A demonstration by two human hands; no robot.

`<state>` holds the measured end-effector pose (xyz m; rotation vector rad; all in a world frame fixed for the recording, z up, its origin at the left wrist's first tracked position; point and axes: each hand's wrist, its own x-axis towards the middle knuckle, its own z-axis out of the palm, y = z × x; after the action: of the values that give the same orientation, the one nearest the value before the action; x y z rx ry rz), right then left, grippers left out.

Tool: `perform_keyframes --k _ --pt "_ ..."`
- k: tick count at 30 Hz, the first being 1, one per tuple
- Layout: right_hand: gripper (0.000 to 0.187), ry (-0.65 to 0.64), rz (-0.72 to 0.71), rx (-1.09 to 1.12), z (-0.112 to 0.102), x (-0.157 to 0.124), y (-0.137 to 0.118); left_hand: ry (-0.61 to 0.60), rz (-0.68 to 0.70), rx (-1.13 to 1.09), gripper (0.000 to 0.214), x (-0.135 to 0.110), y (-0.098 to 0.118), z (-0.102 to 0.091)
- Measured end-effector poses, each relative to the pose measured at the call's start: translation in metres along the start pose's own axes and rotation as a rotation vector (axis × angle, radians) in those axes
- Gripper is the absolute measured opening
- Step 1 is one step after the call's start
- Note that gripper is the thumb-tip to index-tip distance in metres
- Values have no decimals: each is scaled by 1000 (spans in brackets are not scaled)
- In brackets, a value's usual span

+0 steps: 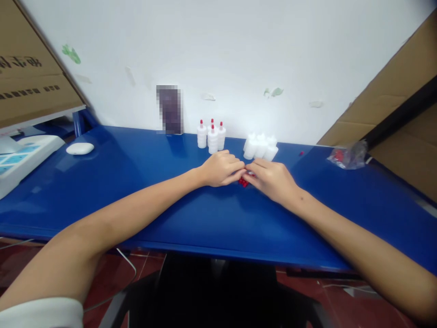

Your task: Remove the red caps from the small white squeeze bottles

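My left hand (222, 168) and my right hand (274, 178) meet at the fingertips over the middle of the table. Both have fingers bent and pinched together; whatever lies between them is hidden. Right beneath the fingertips is a small pile of red caps (243, 182), partly covered by my right hand. Behind my left hand stand several white squeeze bottles (202, 137), upright with red-tipped nozzles. A cluster of plain white bottles (261, 146), with no red tips showing, is just behind my right hand.
On the blue table (143, 159), a clear plastic bag (351, 157) with red pieces lies far right, near a loose red cap (302, 153). At left are a white rounded case (79, 148) and a white device (30, 155). Cardboard (382, 105) borders the right side.
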<state>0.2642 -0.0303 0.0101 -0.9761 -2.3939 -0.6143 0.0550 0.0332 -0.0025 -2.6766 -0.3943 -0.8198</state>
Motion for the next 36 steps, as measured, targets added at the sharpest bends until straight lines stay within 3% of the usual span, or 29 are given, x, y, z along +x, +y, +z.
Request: perform_keyframes --k 5,8,11,17,21,27,36 --pt "18 166 128 141 -13 -1 21 59 -253 -136 38 0 1 0" --pt "35 275 283 133 -18 -5 45 -25 -382 -187 33 2 1 1" --pt "38 344 402 116 -15 -11 65 -143 -443 -193 29 5 2 1" --pt "39 325 608 256 0 -19 80 -296 -498 -128 32 7 1 0" --pt "33 354 650 332 11 -21 85 -377 -506 -95 35 8 0 2" --pt "40 348 680 341 27 -23 93 -366 -481 -107 35 7 -3 4" --pt "33 296 745 422 22 -18 86 -355 -467 -145 33 8 -3 4"
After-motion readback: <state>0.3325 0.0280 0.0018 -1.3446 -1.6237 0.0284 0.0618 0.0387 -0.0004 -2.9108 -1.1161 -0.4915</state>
